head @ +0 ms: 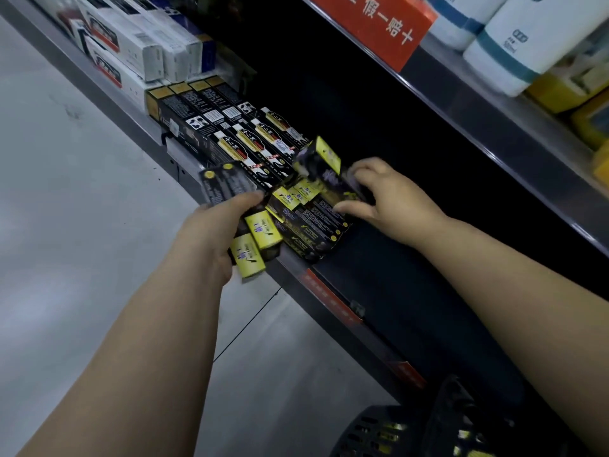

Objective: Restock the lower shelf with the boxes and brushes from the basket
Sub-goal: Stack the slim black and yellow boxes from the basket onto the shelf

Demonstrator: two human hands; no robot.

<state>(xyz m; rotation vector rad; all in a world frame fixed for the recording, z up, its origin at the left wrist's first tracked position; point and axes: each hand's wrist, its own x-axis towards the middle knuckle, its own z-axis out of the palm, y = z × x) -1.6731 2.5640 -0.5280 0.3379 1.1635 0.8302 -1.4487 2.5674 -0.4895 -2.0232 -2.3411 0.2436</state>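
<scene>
Red sign (372, 24), white characters, fixed to upper shelf (494, 127) edge. White rolls with teal bands (514, 44) on it; yellow packs (580, 90) beside. Grey tiled floor (66, 225) below.

Boxes (313, 222) on the lower shelf (398, 291); basket (395, 430) before it, further right.

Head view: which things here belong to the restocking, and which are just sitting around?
Job: black-and-yellow boxes in the left grip; tilted box held by the right grip; stacked boxes on the lower shelf; basket.
Not the job: white boxes farther along; above, paper rolls, red sign, yellow packs.
</scene>
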